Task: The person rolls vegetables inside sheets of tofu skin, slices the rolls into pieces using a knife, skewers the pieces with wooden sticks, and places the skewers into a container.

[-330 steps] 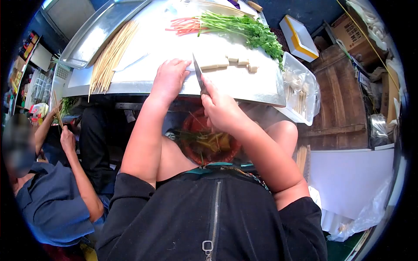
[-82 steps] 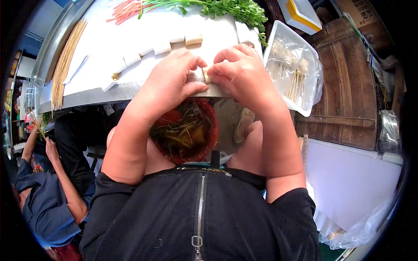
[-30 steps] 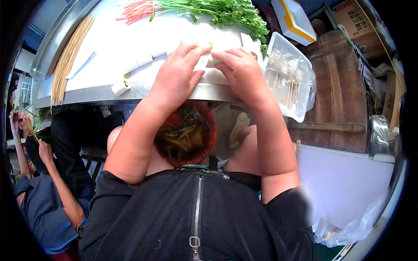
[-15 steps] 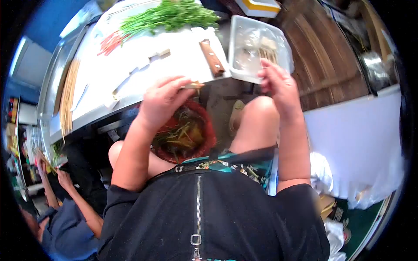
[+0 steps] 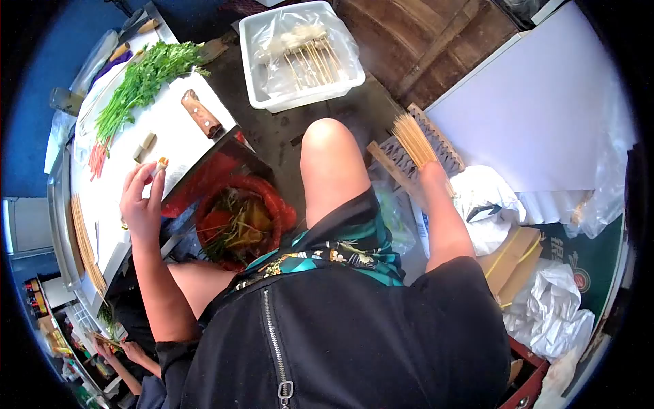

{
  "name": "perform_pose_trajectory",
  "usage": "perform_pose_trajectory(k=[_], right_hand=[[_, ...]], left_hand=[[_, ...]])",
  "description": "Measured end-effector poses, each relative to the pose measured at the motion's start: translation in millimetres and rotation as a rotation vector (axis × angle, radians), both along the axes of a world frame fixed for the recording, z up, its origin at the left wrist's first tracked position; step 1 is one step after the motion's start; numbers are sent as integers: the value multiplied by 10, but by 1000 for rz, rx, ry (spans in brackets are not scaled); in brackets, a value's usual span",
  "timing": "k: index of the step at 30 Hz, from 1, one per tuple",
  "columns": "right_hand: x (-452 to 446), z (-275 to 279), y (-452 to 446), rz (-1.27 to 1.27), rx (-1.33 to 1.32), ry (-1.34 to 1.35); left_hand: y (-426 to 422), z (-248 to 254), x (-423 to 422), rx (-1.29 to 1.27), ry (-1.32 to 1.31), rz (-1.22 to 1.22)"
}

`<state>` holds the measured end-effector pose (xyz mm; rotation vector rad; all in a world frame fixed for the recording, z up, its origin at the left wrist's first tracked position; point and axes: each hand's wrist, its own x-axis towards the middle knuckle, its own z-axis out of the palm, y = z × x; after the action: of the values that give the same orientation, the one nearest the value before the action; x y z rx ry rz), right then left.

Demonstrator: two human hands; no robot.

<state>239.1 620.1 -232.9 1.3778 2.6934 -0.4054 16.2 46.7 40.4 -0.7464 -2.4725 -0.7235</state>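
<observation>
Over the white board's (image 5: 178, 146) edge, my left hand (image 5: 142, 204) pinches a small pale roll (image 5: 161, 165) with an orange end between thumb and fingers. Another short roll (image 5: 144, 146) lies on the board just beyond it. My right hand (image 5: 430, 174) is low at my right side, against a bundle of thin bamboo skewers (image 5: 412, 140) standing in a slatted crate (image 5: 439, 136); its fingers are hidden. A white plastic tub (image 5: 259, 88) on the floor ahead is lined with clear film and holds several skewered pale pieces (image 5: 306, 44).
A wooden-handled knife (image 5: 201, 114) and leafy green herbs (image 5: 153, 71) lie on the board. More skewers (image 5: 85, 238) line its left side. A red bucket (image 5: 279, 211) of scraps stands between my legs. Another person's hands (image 5: 133, 351) are at lower left.
My right hand has moved from beside the tub down to the skewer bundle. My left hand has shifted left with the roll, and the view has turned right.
</observation>
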Motion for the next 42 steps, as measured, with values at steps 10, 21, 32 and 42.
perform_pose_trajectory(k=[10, 21, 32, 42], right_hand=[[-295, 585, -2, 23, 78, 223], [-1200, 2419, -3092, 987, -809, 601], [-1212, 2089, -3342, 995, -792, 654], [-1195, 2050, -3360, 967, -812, 707]], left_hand=[[-80, -317, -193, 151, -158, 112], [-89, -297, -125, 307, -183, 66], [-106, -321, -189, 358, -306, 100], [-86, -309, -176, 336, -268, 107]])
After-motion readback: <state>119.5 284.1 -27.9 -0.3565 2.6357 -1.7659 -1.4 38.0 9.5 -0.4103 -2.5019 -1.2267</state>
